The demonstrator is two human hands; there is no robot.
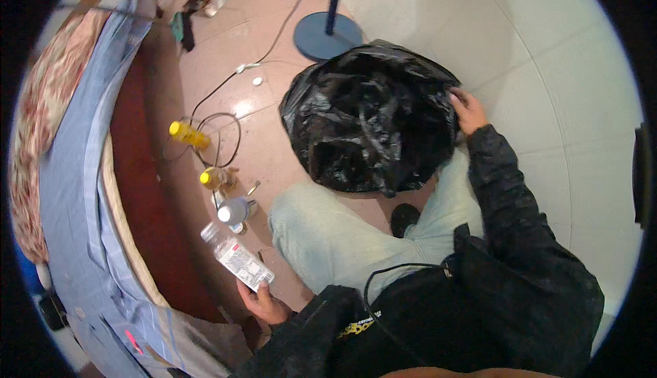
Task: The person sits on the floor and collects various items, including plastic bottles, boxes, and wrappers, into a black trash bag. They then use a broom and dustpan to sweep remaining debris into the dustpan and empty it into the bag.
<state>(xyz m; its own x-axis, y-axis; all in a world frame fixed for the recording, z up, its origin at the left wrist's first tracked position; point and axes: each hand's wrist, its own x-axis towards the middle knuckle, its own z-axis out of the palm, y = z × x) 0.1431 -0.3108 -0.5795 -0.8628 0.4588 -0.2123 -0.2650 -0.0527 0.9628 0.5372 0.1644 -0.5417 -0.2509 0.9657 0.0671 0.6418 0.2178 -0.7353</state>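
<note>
My left hand (pixel 263 304) is closed round the lower end of a clear plastic bottle (pixel 239 260) with a white label, held tilted at the lower left. At the right, my right hand (pixel 469 111) grips the rim of a large black garbage bag (pixel 373 114) standing in front of my knees. The bag's mouth gapes upward, its inside dark. Beyond the held bottle, a white-capped bottle (pixel 235 211), a yellow-capped bottle of brownish liquid (pixel 217 178) and a yellow bottle (pixel 191 135) are on the floor.
A bed with a blue sheet (pixel 85 145) runs along the left. Black cable (pixel 236 128) loops over the tiled floor near the bottles. A stand with a round blue base (pixel 327 35) is behind the bag, and a white tiled wall (pixel 540 104) rises at the right.
</note>
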